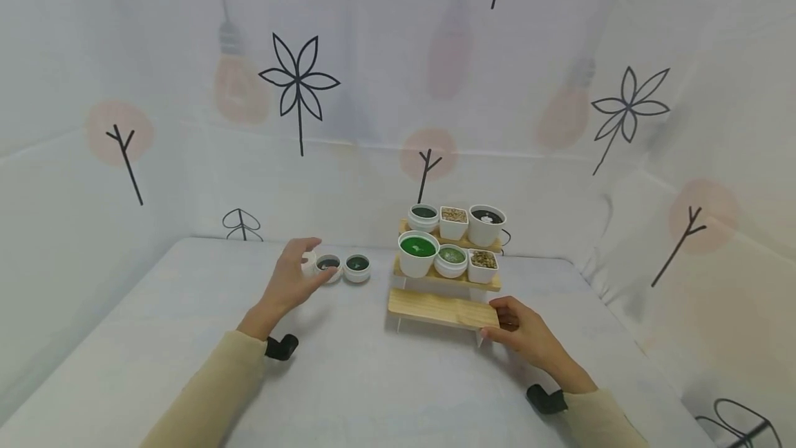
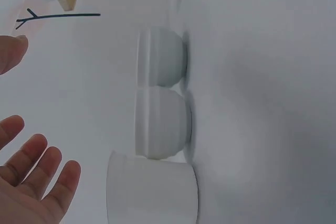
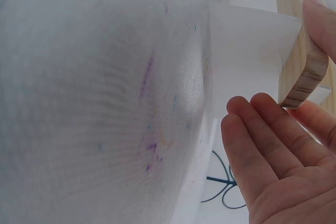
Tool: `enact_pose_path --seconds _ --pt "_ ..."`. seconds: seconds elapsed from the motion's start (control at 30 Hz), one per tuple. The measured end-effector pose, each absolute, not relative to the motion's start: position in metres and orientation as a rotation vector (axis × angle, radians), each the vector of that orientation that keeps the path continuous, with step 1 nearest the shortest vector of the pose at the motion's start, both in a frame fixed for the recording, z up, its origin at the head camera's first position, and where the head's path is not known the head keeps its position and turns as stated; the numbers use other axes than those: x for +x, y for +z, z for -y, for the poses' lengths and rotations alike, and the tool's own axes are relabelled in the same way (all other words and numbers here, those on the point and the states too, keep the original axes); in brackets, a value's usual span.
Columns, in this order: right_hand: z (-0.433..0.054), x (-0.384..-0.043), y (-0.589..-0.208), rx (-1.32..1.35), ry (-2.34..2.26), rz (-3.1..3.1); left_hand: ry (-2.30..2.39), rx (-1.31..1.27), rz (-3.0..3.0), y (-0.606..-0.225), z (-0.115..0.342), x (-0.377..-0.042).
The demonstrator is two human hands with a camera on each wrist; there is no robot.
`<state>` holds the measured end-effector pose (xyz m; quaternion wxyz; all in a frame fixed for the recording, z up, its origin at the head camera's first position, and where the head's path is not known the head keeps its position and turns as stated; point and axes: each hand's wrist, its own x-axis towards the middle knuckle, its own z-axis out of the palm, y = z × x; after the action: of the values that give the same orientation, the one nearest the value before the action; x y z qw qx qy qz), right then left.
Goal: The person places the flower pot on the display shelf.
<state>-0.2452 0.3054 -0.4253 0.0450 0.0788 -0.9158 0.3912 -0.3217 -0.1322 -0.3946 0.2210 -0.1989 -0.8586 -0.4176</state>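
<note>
My left hand [image 1: 287, 285] hovers with fingers and thumb spread, holding nothing. Close by it stand a round white cup [image 1: 357, 278] with dark green content and a matching cup [image 2: 163, 121]. A wider white pot [image 2: 152, 190] ends that row, mostly hidden behind my fingers in the head view. With thumb at the front edge and index finger at the back, my right hand [image 1: 525, 337] pinches the right end of the lowest wooden shelf [image 1: 441, 308]. Its other fingers extend below the board in the right wrist view. That shelf bears nothing and stands on pale supports.
Two higher wooden tiers carry white pots: a bright green one [image 1: 415, 267], a round one [image 1: 450, 269] and a square one [image 1: 482, 274] in the middle, several more on top. White cloth [image 1: 348, 393] covers the table; a patterned curtain [image 1: 373, 178] hangs behind.
</note>
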Motion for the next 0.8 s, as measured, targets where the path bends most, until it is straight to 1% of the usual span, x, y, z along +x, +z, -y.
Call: enact_pose_path --seconds 0.5,0.8 --pt "-0.303 -0.243 -0.423 0.258 1.218 2.783 -1.128 -0.385 2.424 -0.406 0.158 -0.339" --pt "-0.304 -0.243 -0.423 0.28 1.189 2.784 -1.208 -0.252 2.504 -0.411 0.166 -0.342"
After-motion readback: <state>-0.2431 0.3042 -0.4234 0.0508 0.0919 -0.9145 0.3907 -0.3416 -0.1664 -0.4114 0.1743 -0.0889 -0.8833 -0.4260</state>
